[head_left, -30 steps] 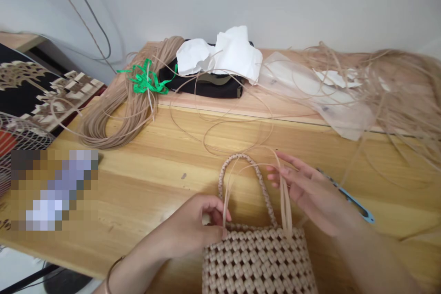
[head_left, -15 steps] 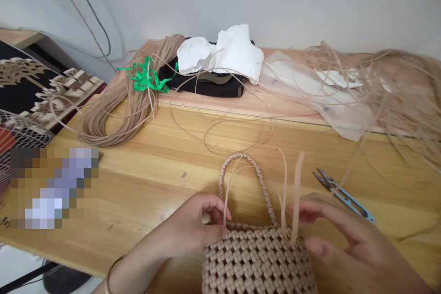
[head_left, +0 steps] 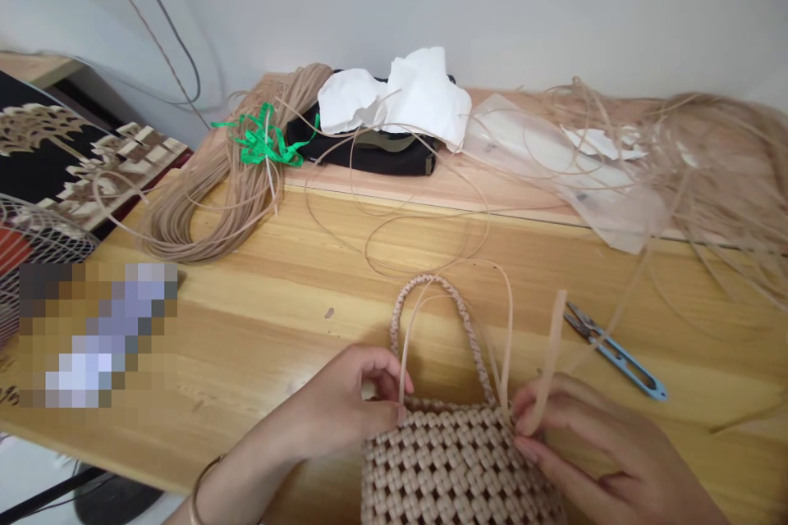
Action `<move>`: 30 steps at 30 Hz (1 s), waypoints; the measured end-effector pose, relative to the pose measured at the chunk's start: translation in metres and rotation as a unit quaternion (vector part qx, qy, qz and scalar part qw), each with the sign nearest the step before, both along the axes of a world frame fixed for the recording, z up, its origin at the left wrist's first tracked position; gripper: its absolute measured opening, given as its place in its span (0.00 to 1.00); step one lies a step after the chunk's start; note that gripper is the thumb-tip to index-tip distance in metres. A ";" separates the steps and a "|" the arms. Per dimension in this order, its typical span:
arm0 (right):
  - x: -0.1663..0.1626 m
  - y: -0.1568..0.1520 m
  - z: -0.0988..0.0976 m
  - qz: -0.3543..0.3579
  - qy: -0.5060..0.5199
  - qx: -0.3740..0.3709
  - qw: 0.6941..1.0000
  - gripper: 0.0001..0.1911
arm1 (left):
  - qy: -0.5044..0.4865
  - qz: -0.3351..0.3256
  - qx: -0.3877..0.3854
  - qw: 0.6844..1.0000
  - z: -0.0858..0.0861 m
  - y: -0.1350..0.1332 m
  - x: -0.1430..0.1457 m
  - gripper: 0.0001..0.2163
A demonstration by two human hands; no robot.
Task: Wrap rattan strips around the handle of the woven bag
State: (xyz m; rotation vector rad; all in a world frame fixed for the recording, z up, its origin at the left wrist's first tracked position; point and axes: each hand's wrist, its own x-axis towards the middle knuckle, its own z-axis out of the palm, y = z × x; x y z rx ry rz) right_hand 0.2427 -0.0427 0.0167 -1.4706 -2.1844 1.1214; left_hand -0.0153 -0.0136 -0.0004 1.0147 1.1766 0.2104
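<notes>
A beige woven bag with a braided handle stands at the bottom middle of the head view. My left hand grips its upper left edge, thumb in front and fingers behind the rim. At the upper right corner, my right hand pinches the base of a short flat strip that sticks up from the bag. A longer thin strand rises just left of those fingertips and loops over behind the handle. The inside of the bag is hidden.
Blue-handled thread snips lie right of my right hand. A coil of beige cord tied with green ribbon, a black pouch under white paper, a plastic bag and tangled strands lie farther back.
My right hand has moved left to the bag's corner and closed its fingers on the short strip, which now leans to the right. My left hand stays put.
</notes>
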 end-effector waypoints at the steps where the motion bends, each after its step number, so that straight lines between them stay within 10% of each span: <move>1: 0.001 -0.001 -0.002 0.000 -0.006 0.000 1.000 0.09 | 0.000 0.000 0.000 1.000 0.000 0.000 0.000 0.09; 17: 0.013 0.037 -0.031 -0.209 0.016 -0.121 0.970 0.19 | -0.013 0.009 -0.001 1.000 0.000 -0.002 0.000 0.09; 25: 0.003 0.066 -0.042 -0.141 0.078 -0.237 0.958 0.14 | -0.012 0.032 0.013 0.999 -0.003 -0.007 0.001 0.08; 30: -0.005 0.075 -0.037 -0.219 0.132 -0.275 0.927 0.18 | -0.021 0.050 0.018 0.998 -0.003 -0.009 0.003 0.07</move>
